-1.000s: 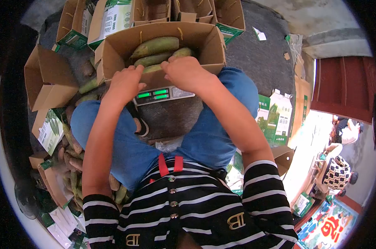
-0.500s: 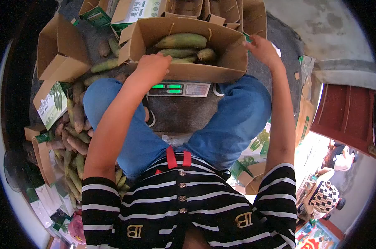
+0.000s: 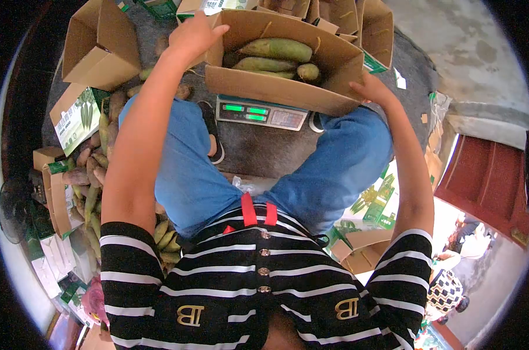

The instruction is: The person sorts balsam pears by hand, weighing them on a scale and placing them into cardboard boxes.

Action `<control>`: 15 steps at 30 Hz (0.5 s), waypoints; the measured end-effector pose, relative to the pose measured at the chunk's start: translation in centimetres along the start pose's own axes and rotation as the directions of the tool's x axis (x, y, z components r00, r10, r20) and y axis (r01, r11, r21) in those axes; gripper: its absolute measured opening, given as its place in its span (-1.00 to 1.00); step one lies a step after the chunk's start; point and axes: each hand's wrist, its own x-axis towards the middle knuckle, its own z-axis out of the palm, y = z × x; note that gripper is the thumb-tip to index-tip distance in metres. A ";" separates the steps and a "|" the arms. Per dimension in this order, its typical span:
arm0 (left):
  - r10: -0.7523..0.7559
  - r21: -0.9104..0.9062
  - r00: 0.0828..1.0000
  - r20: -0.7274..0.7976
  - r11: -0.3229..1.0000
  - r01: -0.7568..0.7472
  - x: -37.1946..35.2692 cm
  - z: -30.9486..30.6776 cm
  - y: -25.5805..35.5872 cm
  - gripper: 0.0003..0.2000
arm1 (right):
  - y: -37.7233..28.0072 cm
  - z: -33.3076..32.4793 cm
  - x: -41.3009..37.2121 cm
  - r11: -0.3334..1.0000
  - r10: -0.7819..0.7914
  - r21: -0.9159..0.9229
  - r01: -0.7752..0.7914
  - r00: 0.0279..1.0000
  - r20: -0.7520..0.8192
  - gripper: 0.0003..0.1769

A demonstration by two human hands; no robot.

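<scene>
An open cardboard box (image 3: 282,87) with several green radishes (image 3: 276,49) in it is in front of me, over or on a digital scale (image 3: 261,112) with lit green readouts. My left hand (image 3: 193,38) grips the box's left end, its thumb pointing over the rim. At the right end, my right hand (image 3: 374,90) holds the near corner, thumb on the front wall and the other fingers partly hidden behind the side. The box sits slightly skewed, its right end nearer to me. Whether it rests fully on the scale is hidden.
A large pile of radishes (image 3: 89,175) lies to my left beside a printed carton (image 3: 77,119). An open carton (image 3: 101,49) stands at the far left, more open boxes (image 3: 334,17) behind. Other people (image 3: 445,291) are at the lower right, near a red door (image 3: 486,181).
My left hand has moved from the front rim to the box's left end. My right hand has shifted lower at the right end. The box now appears turned, its left end farther away.
</scene>
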 end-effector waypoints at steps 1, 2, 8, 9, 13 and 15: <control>-0.005 -0.027 0.999 0.039 1.000 0.006 0.4 1.5 -0.9 -0.39 | 0.0 -0.1 0.3 0.999 0.026 -0.035 -0.025 1.000 0.014 -0.56; -0.014 -0.054 0.997 0.075 0.998 0.018 0.7 2.6 -1.5 -0.42 | -0.2 -0.2 0.5 0.996 0.048 -0.074 -0.046 0.998 0.027 -0.55; -0.045 -0.042 0.990 0.134 0.998 0.051 0.5 2.7 -1.0 -0.58 | 0.1 -0.1 0.6 0.997 0.011 0.079 -0.016 0.998 0.062 -0.43; -0.039 -0.046 0.991 0.128 0.998 0.045 0.6 2.9 -1.1 -0.60 | 0.3 0.0 0.6 0.997 -0.054 0.061 0.053 0.998 0.024 -0.46; -0.070 -0.045 0.992 0.106 0.996 0.075 0.9 3.3 -0.5 -0.70 | 1.9 0.2 2.3 0.997 -0.074 0.021 0.073 0.996 0.054 -0.49; -0.093 -0.030 0.990 0.106 0.995 0.096 1.0 3.6 -0.1 -0.72 | 2.6 0.4 2.4 0.995 -0.085 0.050 0.081 0.994 0.072 -0.49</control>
